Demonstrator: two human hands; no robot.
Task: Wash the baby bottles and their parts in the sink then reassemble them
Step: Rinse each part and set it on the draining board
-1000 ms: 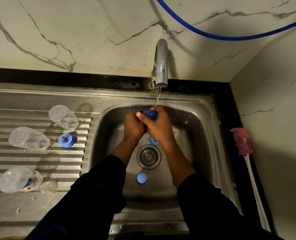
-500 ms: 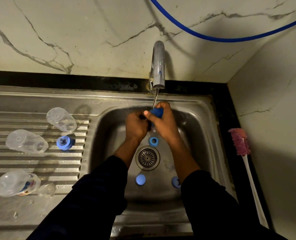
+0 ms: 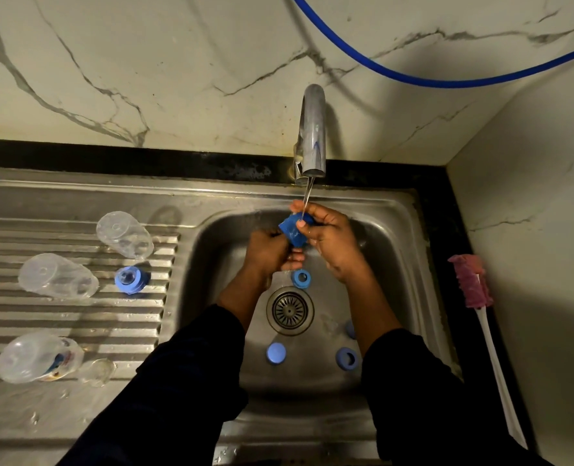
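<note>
I am mid-rinse, my left hand (image 3: pixel 268 251) and right hand (image 3: pixel 331 242) both gripping the blue plastic screw collar (image 3: pixel 293 231) under the chrome tap (image 3: pixel 311 136) by the steel sink (image 3: pixel 400 237) basin's back edge; next, I judge, it needs turning so the stream reaches inside.

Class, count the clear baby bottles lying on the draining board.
3, all on their sides: back bottle nearest the basin, middle bottle left of it, front bottle nearest the viewer. None looks hidden.

Both hands meet just under the tap (image 3: pixel 310 136) spout. Right hand (image 3: pixel 334 238) sits nearer the tap, thumb and fingertips pinching a blue cap (image 3: pixel 294 232). Left hand (image 3: pixel 267 252) is fisted, fingers curled round the cap's lower end. Dark sleeves cover both forearms.
</note>
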